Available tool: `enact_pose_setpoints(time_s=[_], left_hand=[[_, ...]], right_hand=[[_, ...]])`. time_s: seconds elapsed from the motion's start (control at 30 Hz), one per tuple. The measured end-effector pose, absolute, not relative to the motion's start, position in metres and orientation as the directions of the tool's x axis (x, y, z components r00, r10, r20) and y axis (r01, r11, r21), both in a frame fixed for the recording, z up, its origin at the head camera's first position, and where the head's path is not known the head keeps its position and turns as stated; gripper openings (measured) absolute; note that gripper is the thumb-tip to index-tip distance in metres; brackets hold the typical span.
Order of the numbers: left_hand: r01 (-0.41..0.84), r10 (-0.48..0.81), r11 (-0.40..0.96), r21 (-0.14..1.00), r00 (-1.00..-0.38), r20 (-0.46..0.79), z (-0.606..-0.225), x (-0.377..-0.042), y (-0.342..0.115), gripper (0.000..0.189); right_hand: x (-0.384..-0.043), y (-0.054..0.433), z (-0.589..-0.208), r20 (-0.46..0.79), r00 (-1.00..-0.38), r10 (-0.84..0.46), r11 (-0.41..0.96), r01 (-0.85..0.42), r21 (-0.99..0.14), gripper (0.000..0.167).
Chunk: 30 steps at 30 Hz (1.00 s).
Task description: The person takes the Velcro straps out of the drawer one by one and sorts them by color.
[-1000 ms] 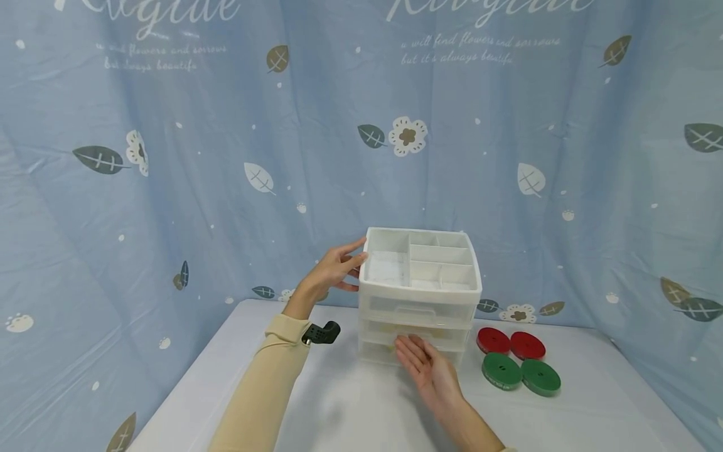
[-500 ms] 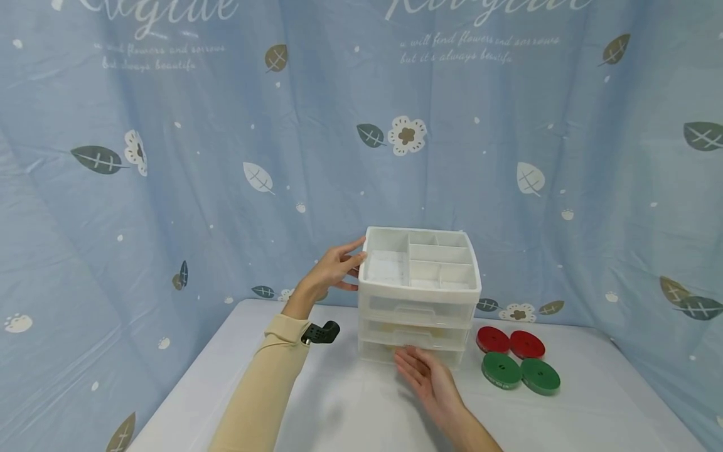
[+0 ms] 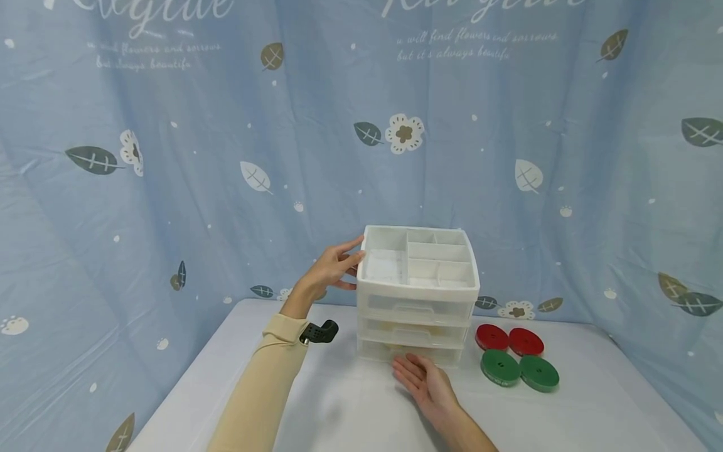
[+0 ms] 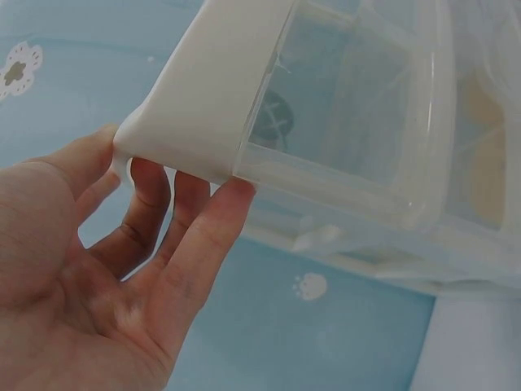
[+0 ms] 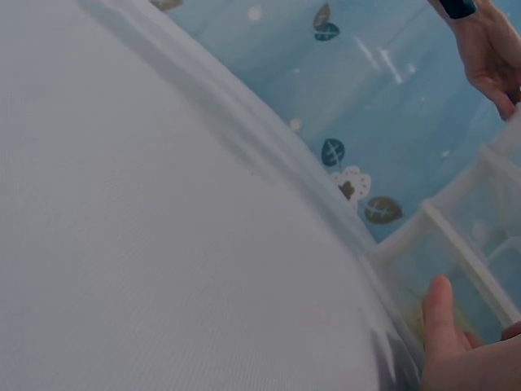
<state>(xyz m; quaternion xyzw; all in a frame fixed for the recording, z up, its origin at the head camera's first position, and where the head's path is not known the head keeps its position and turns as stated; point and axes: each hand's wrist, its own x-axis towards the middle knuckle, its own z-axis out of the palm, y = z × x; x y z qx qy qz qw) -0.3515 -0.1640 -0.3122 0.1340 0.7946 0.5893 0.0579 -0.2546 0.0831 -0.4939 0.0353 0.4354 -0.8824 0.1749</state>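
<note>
Reaches lower now with the right hand, from the front of the middle drawer a second ago to just before the bottom drawer, palm turned upward, with fingers extended and curled round nothing; too hidden to tell whether touching. Suggests, as a judgement, work at the lowest level, with no drawer visibly pulled out yet. Stands upright on the white table, as the drawer cabinet, just left of the two green rolls and, behind these, the two red rolls. Looks milky and translucent across three fronts, with faint yellowish shapes behind the lower ones, too blurred to name. Carries on top a solid white tray, divided into one large compartment at left and several small ones at right. Grips the left edge of this top with the left hand, fingers bent against the rim, unmoved over the last second, likely as a brace. Ends, farthest back, in a blue patterned curtain.
</note>
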Motion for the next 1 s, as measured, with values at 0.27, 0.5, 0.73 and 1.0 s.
enact_pose_setpoints(time_s=[0.27,0.5,0.73,1.0], left_hand=[[0.155,0.281,0.279,0.948,-0.957,0.074,-0.310,-0.350,-0.164,0.059],[0.140,0.279,0.272,0.952,-0.958,0.061,-0.310,-0.349,-0.163,0.060],[0.169,0.294,0.289,0.942,-0.952,0.081,-0.310,-0.351,-0.164,0.060],[0.170,0.295,0.292,0.941,-0.952,0.081,-0.311,-0.350,-0.165,0.060]], right_hand=[[-0.257,0.084,-0.498,-0.198,-0.936,-0.292,-0.548,0.333,-0.768,0.050],[-0.264,0.082,-0.500,-0.190,-0.946,-0.261,-0.607,0.314,-0.729,0.047],[-0.266,0.079,-0.500,-0.196,-0.954,-0.229,-0.625,0.298,-0.721,0.035],[-0.265,0.079,-0.501,-0.218,-0.948,-0.232,-0.628,0.317,-0.711,0.030]])
